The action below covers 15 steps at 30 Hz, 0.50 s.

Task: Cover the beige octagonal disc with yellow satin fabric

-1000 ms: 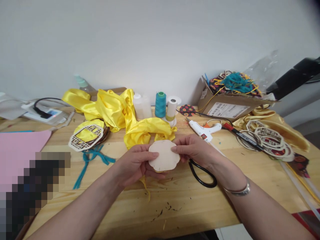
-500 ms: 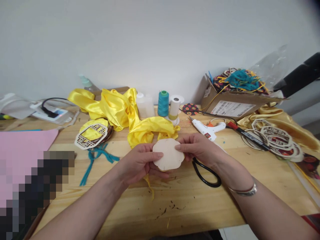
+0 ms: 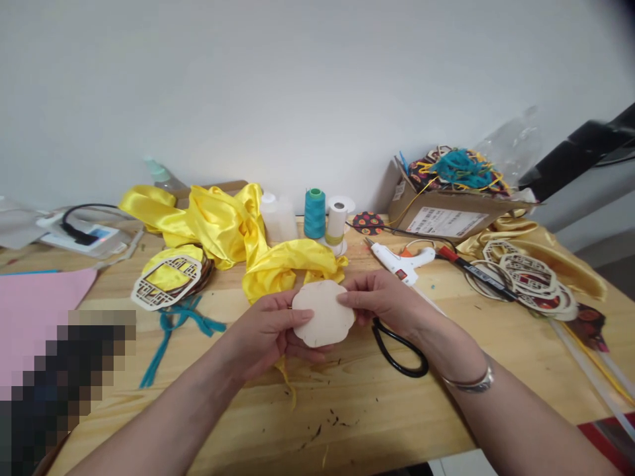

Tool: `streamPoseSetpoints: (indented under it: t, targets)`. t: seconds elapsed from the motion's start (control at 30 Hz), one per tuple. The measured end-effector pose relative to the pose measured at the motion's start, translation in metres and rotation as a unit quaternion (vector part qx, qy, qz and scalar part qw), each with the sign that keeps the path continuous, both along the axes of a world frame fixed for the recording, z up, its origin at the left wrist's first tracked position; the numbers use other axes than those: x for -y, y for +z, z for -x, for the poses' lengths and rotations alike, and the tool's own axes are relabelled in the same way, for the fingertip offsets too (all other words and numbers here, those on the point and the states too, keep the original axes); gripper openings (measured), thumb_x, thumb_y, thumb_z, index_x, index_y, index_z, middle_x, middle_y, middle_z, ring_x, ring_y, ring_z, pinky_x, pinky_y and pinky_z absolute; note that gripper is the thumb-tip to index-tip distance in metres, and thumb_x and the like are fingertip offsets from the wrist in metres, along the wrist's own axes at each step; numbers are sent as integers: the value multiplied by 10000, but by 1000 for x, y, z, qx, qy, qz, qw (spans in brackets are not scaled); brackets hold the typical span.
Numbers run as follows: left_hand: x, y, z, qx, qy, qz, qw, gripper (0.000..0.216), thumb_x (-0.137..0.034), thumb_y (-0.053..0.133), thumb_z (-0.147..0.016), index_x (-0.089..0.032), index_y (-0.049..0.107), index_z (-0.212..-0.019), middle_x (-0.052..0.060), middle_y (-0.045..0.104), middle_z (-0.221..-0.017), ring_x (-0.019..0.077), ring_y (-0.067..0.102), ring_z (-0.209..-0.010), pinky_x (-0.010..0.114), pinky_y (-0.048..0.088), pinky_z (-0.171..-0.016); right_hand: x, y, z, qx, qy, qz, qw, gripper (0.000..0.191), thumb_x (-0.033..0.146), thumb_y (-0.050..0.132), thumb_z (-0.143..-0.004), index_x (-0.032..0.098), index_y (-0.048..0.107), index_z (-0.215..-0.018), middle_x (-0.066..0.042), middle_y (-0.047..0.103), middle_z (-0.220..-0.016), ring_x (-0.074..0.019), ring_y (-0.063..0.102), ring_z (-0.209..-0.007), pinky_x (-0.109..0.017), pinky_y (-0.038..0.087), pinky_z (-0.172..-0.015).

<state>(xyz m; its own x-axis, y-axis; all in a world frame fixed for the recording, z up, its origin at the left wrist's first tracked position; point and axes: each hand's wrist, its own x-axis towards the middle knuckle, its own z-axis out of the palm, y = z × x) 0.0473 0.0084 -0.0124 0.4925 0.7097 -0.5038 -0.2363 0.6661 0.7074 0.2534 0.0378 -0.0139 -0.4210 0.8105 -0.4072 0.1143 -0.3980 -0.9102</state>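
Observation:
Both my hands hold a pale wooden scalloped disc (image 3: 322, 313) just above the wooden table (image 3: 377, 410). My left hand (image 3: 265, 334) grips its left edge, thumb on top and fingers underneath. My right hand (image 3: 384, 301) pinches the right edge with thumb and forefinger. A strip of yellow fabric hangs from under the disc toward the table. Black-handled scissors (image 3: 399, 347) lie directly under my right wrist.
Crumpled yellow satin (image 3: 238, 238) lies behind the disc. A fretwork frame on yellow cloth (image 3: 169, 281), teal ribbon (image 3: 173, 330), thread spools (image 3: 314, 213), a white glue gun (image 3: 401, 261), stacked fretwork rings (image 3: 533, 281), a full cardboard box (image 3: 451, 205) and pink paper (image 3: 40, 304) surround it.
The hands keep the same hold on the disc; only the view shifts slightly, and the disc looks a little turned.

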Motion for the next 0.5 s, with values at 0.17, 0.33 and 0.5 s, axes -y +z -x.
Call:
streamPoseSetpoints:
  t: [0.17, 0.33, 0.5]
  targets:
    - [0, -1, 0, 0, -4, -5, 1000, 434, -147, 579, -806, -143, 549, -1239, 146, 741, -921, 232, 710, -702, 357, 596, -590, 1, 0, -1, 2, 0, -10, 1000, 262, 367, 722, -660, 123, 628, -670, 21, 555, -528, -62, 449, -441, -206, 279, -435]
    - [0, -2, 1, -2, 3, -19, 1000, 418, -167, 601, -799, -163, 570, -1216, 138, 737, -925, 255, 708, -749, 369, 595, -593, -1, 1, -1, -40, 16, -16, 999, 330, 449, 700, -698, 127, 628, -686, 26, 547, -533, -62, 457, -456, -195, 328, -453]
    - [2, -3, 0, 12, -8, -49, 999, 416, -202, 632, -783, -193, 590, -1197, 124, 730, -944, 251, 699, -767, 363, 596, -578, 0, 3, -3, -70, 74, -27, 994, 378, 494, 683, -713, 126, 646, -790, 13, 563, -619, -69, 469, -501, -183, 341, -456]
